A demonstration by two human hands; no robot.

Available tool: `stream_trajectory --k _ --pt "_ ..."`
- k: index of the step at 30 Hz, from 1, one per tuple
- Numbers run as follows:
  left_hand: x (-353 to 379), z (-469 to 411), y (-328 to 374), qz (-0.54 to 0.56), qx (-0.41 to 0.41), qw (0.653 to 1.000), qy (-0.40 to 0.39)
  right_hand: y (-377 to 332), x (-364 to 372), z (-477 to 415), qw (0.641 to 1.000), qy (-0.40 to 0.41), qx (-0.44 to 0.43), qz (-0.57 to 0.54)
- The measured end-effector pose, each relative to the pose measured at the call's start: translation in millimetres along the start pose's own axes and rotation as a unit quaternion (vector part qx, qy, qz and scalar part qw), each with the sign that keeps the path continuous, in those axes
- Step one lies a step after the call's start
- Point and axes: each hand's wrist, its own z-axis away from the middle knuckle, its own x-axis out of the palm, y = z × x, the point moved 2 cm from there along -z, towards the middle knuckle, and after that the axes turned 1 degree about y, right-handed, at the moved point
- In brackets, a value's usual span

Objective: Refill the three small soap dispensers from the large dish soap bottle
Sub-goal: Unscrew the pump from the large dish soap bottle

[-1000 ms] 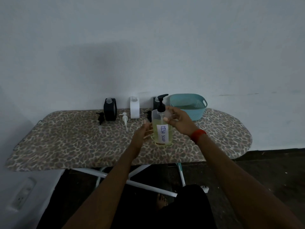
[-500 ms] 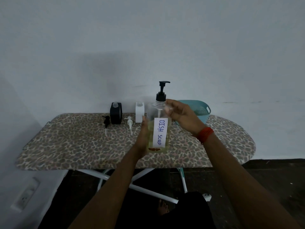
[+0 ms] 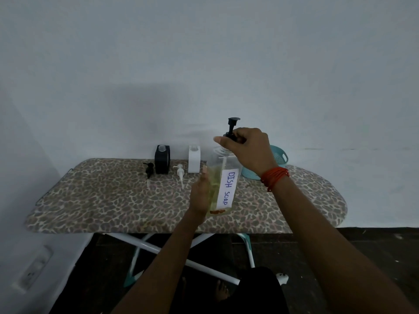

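The large clear dish soap bottle, labelled "DISH SOAP" and part full of yellow liquid, is held up above the board. My left hand grips its body from the left. My right hand is closed around the collar of its black pump. At the back stand a black dispenser and a white dispenser, both with open necks. A black pump head and a white pump head lie in front of them. The third dispenser is hidden behind the bottle and my hand.
A leopard-print ironing board on white legs carries everything. A teal basket sits at the back right, partly behind my right wrist. A white wall runs close behind, with a socket low on the left.
The bottle rose off the board and came toward me. My right hand moved from its shoulder up to the pump collar. My left hand closed on the bottle's side.
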Motion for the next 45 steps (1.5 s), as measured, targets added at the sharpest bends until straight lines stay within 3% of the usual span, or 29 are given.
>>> stream_trajectory --k 5,7,14,18,20,24,28,31,37,45 --pt "4.2 5.3 2.8 0.128 -0.101 0.975 -0.151 -19.1 -11.5 0.2 0.965 -0.178 -0.010 -0.190" --pt "1.0 5.2 5.6 0.134 -0.112 0.972 -0.159 -22.5 -22.1 -1.7 0.952 -0.210 -0.012 -0.220" --pt "-7.3 11.0 25.4 -0.012 -0.016 0.999 0.028 -19.7 -10.1 12.0 0.981 -0.034 0.031 -0.188" --pt "-5.5 15.7 26.1 -0.024 -0.001 0.998 0.051 -22.7 13.1 18.8 0.993 0.033 0.038 -0.104" --pt "-7.1 16.1 23.7 -0.026 -0.008 0.999 0.042 -21.8 19.0 16.6 0.989 0.018 0.048 -0.137" --pt "-15.3 16.6 16.5 -0.031 -0.015 0.999 0.016 -14.8 13.6 8.4 0.950 -0.164 0.049 -0.261" --pt "-21.3 17.5 17.0 -0.064 -0.023 0.996 0.049 -4.8 8.6 7.0 0.971 -0.057 0.061 -0.223" --pt "-19.8 18.4 18.2 -0.069 -0.025 0.994 0.079 -1.7 13.7 11.3 0.966 0.016 0.104 -0.237" --pt "-22.5 16.0 14.9 -0.065 -0.003 0.994 0.088 -4.2 20.3 16.9 0.958 -0.061 0.110 -0.256" --pt "-28.8 11.4 5.6 -0.079 0.004 0.993 0.085 -15.8 31.8 22.1 0.977 -0.012 0.095 -0.191"
